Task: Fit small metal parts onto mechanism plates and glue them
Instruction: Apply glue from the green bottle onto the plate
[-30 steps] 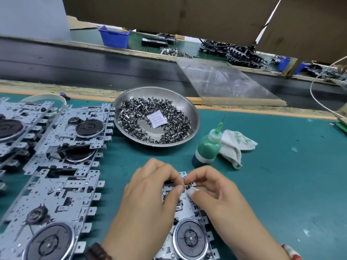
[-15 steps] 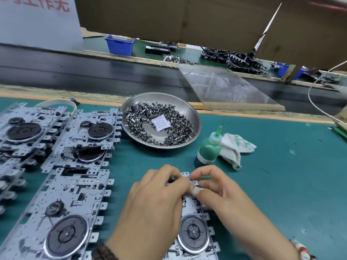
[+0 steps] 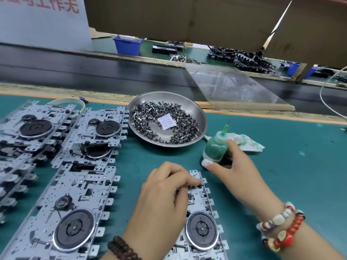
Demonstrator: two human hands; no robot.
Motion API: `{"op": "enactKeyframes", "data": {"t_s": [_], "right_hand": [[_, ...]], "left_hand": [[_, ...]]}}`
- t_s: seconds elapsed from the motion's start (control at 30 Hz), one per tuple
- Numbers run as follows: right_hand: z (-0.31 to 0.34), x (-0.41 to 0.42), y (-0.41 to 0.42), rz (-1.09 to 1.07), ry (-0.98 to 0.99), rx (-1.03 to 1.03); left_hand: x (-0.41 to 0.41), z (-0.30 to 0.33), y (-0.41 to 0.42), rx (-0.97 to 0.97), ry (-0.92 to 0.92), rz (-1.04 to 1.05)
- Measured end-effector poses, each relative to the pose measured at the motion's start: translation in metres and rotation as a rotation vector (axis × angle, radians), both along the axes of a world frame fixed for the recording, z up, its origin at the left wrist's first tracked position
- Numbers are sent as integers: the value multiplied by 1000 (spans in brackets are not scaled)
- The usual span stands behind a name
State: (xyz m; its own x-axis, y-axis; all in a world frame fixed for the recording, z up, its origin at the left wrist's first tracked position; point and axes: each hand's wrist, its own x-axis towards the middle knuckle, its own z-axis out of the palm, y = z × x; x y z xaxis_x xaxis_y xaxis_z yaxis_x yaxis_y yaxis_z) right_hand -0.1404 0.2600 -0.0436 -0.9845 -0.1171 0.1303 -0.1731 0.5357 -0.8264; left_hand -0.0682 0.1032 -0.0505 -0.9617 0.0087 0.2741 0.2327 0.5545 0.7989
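Observation:
A metal mechanism plate (image 3: 203,218) with a black round wheel lies on the green mat in front of me. My left hand (image 3: 165,199) rests on its upper part, fingers curled and fingertips pressing at the top edge where a small metal part sits. My right hand (image 3: 234,166) has its thumb and fingers wrapped round the green glue bottle (image 3: 215,147), which stands upright on the mat with its needle tip pointing up. A steel dish (image 3: 199,113) behind the plate holds several loose small metal parts and a white paper label.
Several more mechanism plates (image 3: 75,194) lie in overlapping rows on the left. A stained white cloth (image 3: 247,142) sits behind the bottle. A clear plastic sheet (image 3: 234,87) leans over the dark conveyor behind the wooden edge. Blue bins stand beyond.
My right hand left the plate's top edge and moved up and right to take hold of the glue bottle. My left hand stayed on the plate.

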Motion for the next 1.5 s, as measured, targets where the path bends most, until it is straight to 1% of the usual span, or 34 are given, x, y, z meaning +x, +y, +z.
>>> {"op": "enactKeyframes", "data": {"t_s": [0.07,0.17,0.27,0.4,0.47,0.63,0.73,1.13,1.23,1.3,1.4,1.5], "right_hand": [[-2,-2,1,7,8,18],[-2,3,5,47,29,-60],[2,12,10,119,62,-93],[2,27,15,189,15,-199],[0,33,16,163,3,-217],[2,42,17,99,69,-211],[3,42,16,79,83,-248],[1,43,10,74,38,-256],[1,43,10,93,37,-254],[-1,43,10,109,13,-290],[0,44,10,150,-55,-375],[2,45,10,216,-56,-386]], "left_hand": [[0,-1,0,0,5,-3],[-1,-1,-1,-2,14,-18],[-2,0,-2,-8,16,-37],[-3,-1,-3,-17,33,-38],[-4,-2,-3,-21,37,-36],[-6,-5,-4,-32,46,-25],[-5,-6,-4,-15,43,-16],[-6,-5,-3,34,-12,-5],[-7,-4,-3,64,-21,-5],[-7,-2,-3,105,-36,-19],[-8,4,-1,208,-75,-28],[-10,8,2,285,-99,-52]]}}
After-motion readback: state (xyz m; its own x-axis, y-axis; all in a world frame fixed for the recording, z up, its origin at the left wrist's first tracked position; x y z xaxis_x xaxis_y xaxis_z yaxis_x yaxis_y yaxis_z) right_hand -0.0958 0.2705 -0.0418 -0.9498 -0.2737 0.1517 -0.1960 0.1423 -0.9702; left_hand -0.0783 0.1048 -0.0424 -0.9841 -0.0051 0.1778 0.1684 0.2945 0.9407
